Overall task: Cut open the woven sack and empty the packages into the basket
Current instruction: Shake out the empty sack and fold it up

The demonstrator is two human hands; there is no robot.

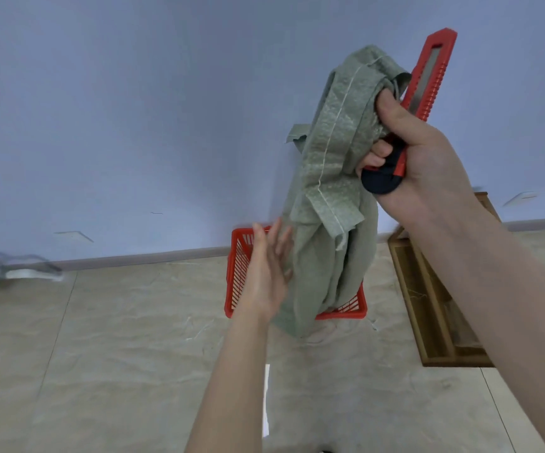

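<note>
A grey-green woven sack [330,191] hangs limp above a red plastic basket [237,273] that stands on the floor by the wall. My right hand [418,152] is raised high and grips both the bunched top of the sack and a red utility knife [428,76] with a black end. My left hand [268,273] is lower, its fingers straight, its palm against the left side of the hanging sack. The sack covers most of the basket's inside, and no packages show.
A wooden crate or frame [428,305] lies on the tiled floor to the right of the basket. Blurred white and dark objects [10,269] sit at the far left by the skirting. A plain pale wall stands behind.
</note>
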